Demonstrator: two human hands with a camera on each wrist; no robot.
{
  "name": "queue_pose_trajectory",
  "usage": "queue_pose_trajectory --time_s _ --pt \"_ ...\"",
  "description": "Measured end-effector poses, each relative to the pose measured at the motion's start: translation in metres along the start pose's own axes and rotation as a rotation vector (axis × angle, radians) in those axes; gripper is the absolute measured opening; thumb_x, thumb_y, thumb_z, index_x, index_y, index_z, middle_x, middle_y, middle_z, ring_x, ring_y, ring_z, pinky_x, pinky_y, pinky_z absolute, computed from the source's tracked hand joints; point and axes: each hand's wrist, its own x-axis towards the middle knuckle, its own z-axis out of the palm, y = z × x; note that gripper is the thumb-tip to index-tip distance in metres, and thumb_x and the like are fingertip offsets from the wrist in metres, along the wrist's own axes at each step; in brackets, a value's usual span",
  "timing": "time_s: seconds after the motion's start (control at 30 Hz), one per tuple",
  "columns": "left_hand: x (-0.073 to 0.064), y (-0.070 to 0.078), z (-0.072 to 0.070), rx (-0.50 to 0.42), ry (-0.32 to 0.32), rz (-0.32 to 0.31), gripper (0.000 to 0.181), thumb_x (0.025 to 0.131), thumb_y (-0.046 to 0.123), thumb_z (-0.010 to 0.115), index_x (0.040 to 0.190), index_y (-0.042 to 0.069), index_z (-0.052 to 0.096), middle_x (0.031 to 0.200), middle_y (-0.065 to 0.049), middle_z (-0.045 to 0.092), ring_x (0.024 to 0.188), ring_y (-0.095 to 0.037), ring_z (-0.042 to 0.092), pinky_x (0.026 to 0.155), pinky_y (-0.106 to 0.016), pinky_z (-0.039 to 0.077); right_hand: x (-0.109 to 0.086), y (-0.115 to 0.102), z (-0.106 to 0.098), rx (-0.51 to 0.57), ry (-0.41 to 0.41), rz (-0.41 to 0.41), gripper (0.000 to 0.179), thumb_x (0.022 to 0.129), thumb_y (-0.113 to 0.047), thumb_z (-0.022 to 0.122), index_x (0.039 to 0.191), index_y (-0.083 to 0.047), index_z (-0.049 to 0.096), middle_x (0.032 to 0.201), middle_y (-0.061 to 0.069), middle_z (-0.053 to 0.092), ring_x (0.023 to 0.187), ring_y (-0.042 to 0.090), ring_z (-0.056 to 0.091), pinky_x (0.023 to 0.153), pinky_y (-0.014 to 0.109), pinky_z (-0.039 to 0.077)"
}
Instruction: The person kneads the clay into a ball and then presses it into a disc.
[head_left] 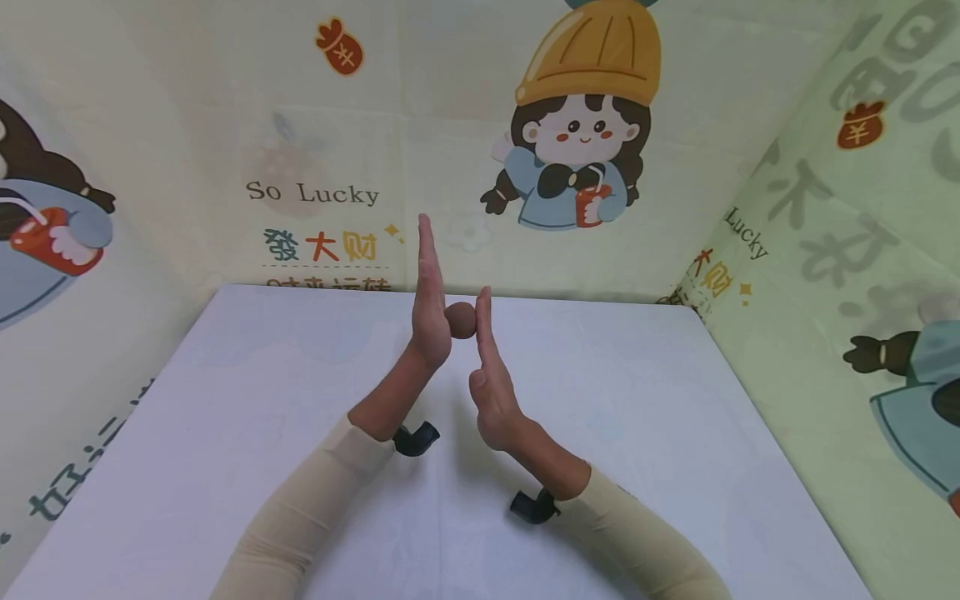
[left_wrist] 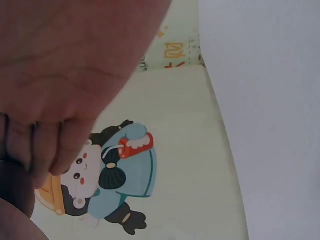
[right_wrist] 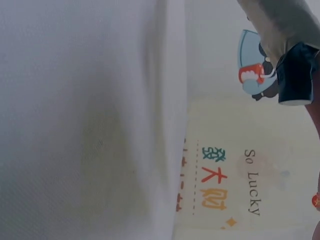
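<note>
A small brown ball (head_left: 461, 320) is held between the two hands above the white table. My left hand (head_left: 431, 310) stands upright with straight fingers, its palm side against the ball's left. From the right, the straight fingers of my right hand (head_left: 495, 385) press on the ball near their tips; this hand sits lower and nearer to me. In the left wrist view, the left palm (left_wrist: 65, 65) fills the upper left, and the dark ball (left_wrist: 15, 187) is partly cut off at the left edge. The right wrist view does not show the ball.
Below the hands lies a white tabletop (head_left: 637, 400). Patterned cloth walls (head_left: 450, 125) with cartoon figures and lettering rise behind and at both sides. Dark wrist cameras (head_left: 417, 439) sit at both cuffs.
</note>
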Motion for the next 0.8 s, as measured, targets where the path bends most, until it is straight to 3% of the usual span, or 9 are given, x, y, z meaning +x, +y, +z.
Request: queue_pose_trajectory --time_s 0.13,0.3,0.6,0.63,0.67,0.7,0.73,0.77,0.8 --pt "0.001 -0.006 -0.004 -0.013 -0.001 0.001 0.068 0.106 0.027 0.015 0.167 0.001 -0.002 0.176 -0.004 -0.005 0.160 -0.013 -0.001 0.126 -0.034 0.001 -0.001 -0.004 0.001 -0.001 -0.010 -0.034 0.092 0.109 -0.065 0.017 0.165 0.004 -0.005 0.175 0.016 -0.011 0.160 0.039 -0.007 0.126 0.056 0.003" --pt "0.000 -0.014 -0.008 0.006 -0.049 -0.027 0.066 0.107 0.026 0.013 0.168 0.005 -0.004 0.176 0.000 -0.005 0.160 -0.017 -0.002 0.126 -0.035 0.001 -0.001 -0.005 0.002 0.001 -0.006 -0.053 0.092 0.109 -0.064 0.017 0.164 0.007 -0.005 0.174 0.019 -0.010 0.159 0.041 -0.007 0.126 0.055 0.002" --pt "-0.010 -0.027 -0.011 0.105 -0.170 -0.094 0.063 0.111 0.031 0.012 0.169 0.012 -0.003 0.176 0.000 -0.009 0.157 -0.003 -0.006 0.125 -0.037 -0.002 0.004 -0.008 -0.001 -0.013 0.029 -0.068 0.092 0.109 -0.064 0.018 0.164 0.007 -0.004 0.174 0.019 -0.008 0.159 0.041 -0.005 0.126 0.055 0.002" --pt "-0.011 -0.028 -0.011 0.101 -0.178 -0.109 0.064 0.111 0.034 0.012 0.170 0.014 -0.003 0.176 -0.003 -0.002 0.154 -0.002 0.016 0.123 -0.035 0.013 0.005 -0.009 -0.002 -0.013 0.033 -0.070 0.092 0.109 -0.064 0.018 0.164 0.007 -0.003 0.174 0.018 -0.007 0.159 0.041 -0.005 0.126 0.055 0.002" --pt "-0.012 -0.029 -0.011 0.094 -0.186 -0.121 0.064 0.111 0.035 0.012 0.170 0.015 -0.004 0.176 -0.002 -0.002 0.151 0.000 0.019 0.122 -0.032 0.014 0.005 -0.009 -0.002 -0.014 0.036 -0.075 0.092 0.109 -0.064 0.018 0.164 0.007 -0.003 0.174 0.018 -0.007 0.159 0.041 -0.004 0.126 0.056 0.002" --pt "-0.013 -0.029 -0.010 0.089 -0.191 -0.134 0.063 0.112 0.036 0.012 0.170 0.017 -0.004 0.176 0.000 -0.002 0.140 0.000 0.036 0.120 -0.028 0.016 0.006 -0.009 -0.003 -0.016 0.039 -0.079 0.092 0.109 -0.064 0.018 0.163 0.007 -0.003 0.175 0.018 -0.007 0.159 0.042 -0.004 0.126 0.056 0.002" --pt "-0.014 -0.030 -0.010 0.084 -0.200 -0.143 0.064 0.112 0.039 0.012 0.170 0.018 -0.004 0.176 0.000 -0.003 0.136 0.005 0.036 0.118 -0.025 0.017 0.007 -0.009 -0.003 -0.015 0.042 -0.082 0.092 0.110 -0.063 0.018 0.163 0.008 -0.003 0.175 0.017 -0.007 0.159 0.042 -0.004 0.126 0.056 0.002" --pt "-0.015 -0.031 -0.010 0.079 -0.205 -0.152 0.064 0.112 0.039 0.012 0.170 0.020 -0.004 0.171 -0.004 0.020 0.116 0.005 0.049 0.109 -0.024 0.030 0.007 -0.009 -0.004 -0.016 0.046 -0.085 0.091 0.110 -0.063 0.018 0.163 0.008 -0.003 0.175 0.017 -0.007 0.159 0.042 -0.004 0.126 0.056 0.002" --pt "-0.016 -0.031 -0.009 0.065 -0.215 -0.159 0.063 0.112 0.040 0.012 0.170 0.021 -0.004 0.156 -0.010 0.042 0.094 0.003 0.053 0.095 -0.023 0.039 0.008 -0.009 -0.004 -0.017 0.050 -0.087 0.091 0.110 -0.063 0.018 0.163 0.008 -0.003 0.175 0.017 -0.007 0.159 0.042 -0.004 0.126 0.056 0.002"
